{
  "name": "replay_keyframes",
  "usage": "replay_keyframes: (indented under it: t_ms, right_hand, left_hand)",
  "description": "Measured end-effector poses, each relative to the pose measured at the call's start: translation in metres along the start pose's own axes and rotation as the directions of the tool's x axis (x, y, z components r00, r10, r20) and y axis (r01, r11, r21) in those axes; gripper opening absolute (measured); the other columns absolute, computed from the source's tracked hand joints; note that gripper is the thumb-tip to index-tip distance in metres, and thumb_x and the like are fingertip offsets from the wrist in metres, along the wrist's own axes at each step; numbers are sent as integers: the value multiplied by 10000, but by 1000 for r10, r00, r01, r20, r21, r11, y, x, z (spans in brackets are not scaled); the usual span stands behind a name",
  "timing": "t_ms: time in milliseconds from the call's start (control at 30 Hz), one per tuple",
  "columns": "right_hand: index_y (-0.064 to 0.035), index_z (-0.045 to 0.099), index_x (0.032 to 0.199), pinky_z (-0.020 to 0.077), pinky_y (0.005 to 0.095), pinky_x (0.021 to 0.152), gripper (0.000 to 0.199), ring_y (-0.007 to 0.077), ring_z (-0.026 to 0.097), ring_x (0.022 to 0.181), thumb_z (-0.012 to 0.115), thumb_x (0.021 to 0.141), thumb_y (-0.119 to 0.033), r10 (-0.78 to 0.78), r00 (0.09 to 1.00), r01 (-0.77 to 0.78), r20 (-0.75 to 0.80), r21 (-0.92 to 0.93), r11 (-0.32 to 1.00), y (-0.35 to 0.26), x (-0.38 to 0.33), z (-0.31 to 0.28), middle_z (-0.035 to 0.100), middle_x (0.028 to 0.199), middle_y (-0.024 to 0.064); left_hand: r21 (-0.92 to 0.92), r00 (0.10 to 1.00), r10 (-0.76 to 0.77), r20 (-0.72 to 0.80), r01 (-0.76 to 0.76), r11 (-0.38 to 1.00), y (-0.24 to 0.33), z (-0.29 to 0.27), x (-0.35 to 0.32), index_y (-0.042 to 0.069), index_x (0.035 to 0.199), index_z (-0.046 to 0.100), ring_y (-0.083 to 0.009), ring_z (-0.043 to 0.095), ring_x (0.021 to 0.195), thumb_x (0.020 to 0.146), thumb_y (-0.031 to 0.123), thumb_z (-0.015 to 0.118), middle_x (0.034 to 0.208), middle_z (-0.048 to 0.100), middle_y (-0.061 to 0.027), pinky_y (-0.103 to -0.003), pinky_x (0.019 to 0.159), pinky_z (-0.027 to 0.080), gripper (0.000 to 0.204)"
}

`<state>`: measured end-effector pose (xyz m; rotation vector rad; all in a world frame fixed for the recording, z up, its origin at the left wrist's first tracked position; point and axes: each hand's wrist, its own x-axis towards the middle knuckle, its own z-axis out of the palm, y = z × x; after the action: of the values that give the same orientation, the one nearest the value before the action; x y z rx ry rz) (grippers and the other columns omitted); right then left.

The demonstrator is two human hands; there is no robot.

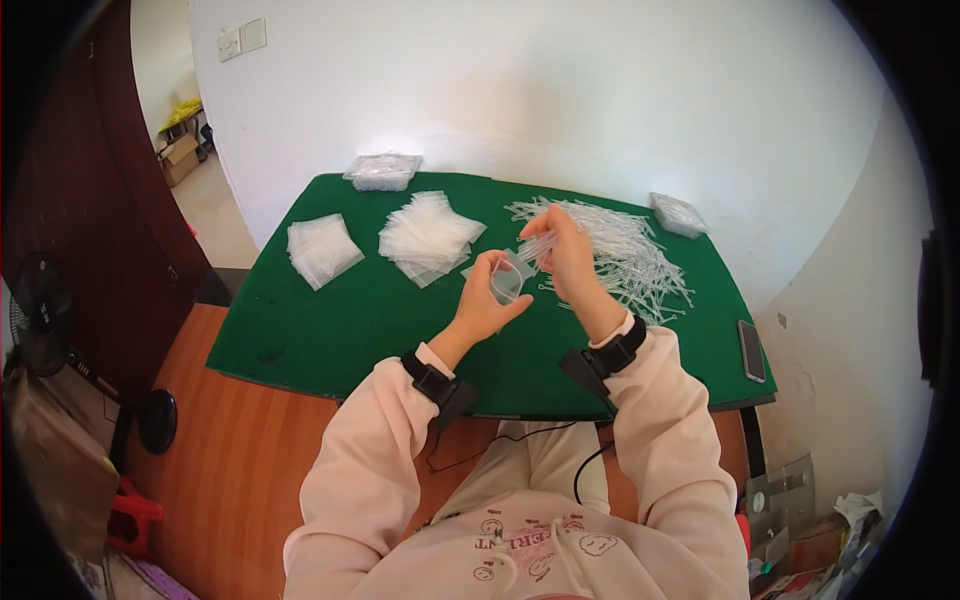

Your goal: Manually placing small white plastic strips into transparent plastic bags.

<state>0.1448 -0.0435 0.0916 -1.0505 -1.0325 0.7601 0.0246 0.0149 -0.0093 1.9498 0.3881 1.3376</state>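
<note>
Between the two hands, above a green table (330, 320), a small clear bag (507, 279) is held.
The left hand (487, 300) curls around the bag; the right hand (565, 250) pinches thin clear sticks (535, 245) at its mouth. More sticks (625, 255) lie right; bag stacks (428, 237) lie left.

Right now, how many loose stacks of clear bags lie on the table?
2: one stack of clear bags at left, a fanned stack beside it, on the green table. Others may be hidden.

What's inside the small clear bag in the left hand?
The left hand holds the bag open; the right hand feeds clear plastic sticks into its mouth. Anything deeper is hidden by the fingers.
</note>
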Motion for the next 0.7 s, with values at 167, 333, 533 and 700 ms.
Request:
replay_keyframes:
  t_ms: [167, 333, 533, 700]
  right_hand:
    - [-42, 532, 632, 280, 215, 369, 379, 70, 394, 392, 474, 886, -317, -52, 998, 55, 23, -124, 991, 11, -2, 8, 438, 496, -3]
    - [-37, 534, 641, 305, 214, 368, 358, 77, 432, 388, 487, 884, -296, -111, 993, 116, 35, -241, 964, 17, -3, 7, 455, 480, -4]
    - [-9, 548, 713, 377, 249, 440, 307, 101, 503, 472, 523, 860, -277, -346, 909, 415, 232, -425, 804, 27, -6, 5, 492, 511, 15]
    - [-10, 571, 774, 405, 257, 519, 261, 103, 522, 574, 573, 822, -266, -222, 934, 348, 282, -567, 746, 35, -5, 2, 531, 607, 30]
  left_hand:
    - [-14, 999, -37, 36, 37, 999, -1, 0, 0, 44, 1114, 387, -216, 514, 895, 628, 189, 746, 969, 501, -89, -323, 791, 423, 622]
    - [-21, 997, -59, 44, 60, 998, -1, -1, 0, 44, 1109, 388, -215, 516, 909, 635, 185, 745, 975, 502, -93, -323, 799, 420, 610]
    - [-34, 999, -19, 47, 20, 999, -3, 1, 1, 41, 1115, 388, -212, 519, 933, 643, 176, 742, 1005, 508, -101, -321, 809, 417, 606]
    - [-87, 997, 28, 77, -21, 996, -3, 1, 1, 23, 1119, 396, -198, 519, 965, 655, 160, 740, 1049, 514, -103, -323, 831, 411, 594]
